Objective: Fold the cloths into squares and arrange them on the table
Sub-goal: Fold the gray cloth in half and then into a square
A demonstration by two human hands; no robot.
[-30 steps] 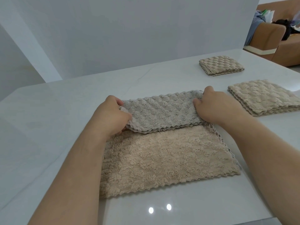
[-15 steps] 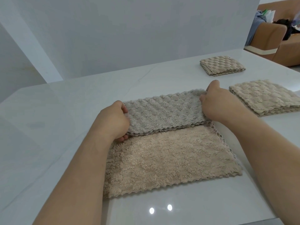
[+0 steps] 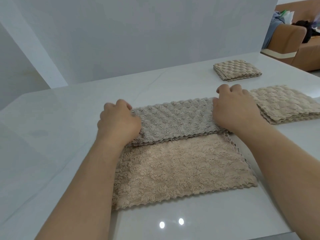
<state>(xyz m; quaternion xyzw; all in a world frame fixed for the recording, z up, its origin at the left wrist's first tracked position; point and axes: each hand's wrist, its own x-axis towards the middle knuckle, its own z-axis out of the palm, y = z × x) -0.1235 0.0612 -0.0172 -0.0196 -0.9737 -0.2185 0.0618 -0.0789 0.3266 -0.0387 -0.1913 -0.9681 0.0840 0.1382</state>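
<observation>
We stretch both forearms forward; our left hand and right hand curl their fingers around the cloth's folded ends.

A beige cloth lies centred, its far strip folded over, grey bumpy side up. A near folded square sits at 2 o'clock, a far folded square at 1 o'clock.

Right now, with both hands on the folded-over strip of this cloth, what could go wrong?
1. The right hand sits close beside the nearer folded cloth; a sideways move might nudge it out of place.
2. The folded strip covers only the far part of the cloth, so the next fold may come out uneven, not square.
3. The table looks glossy; the cloth could slide under the left hand.
</observation>
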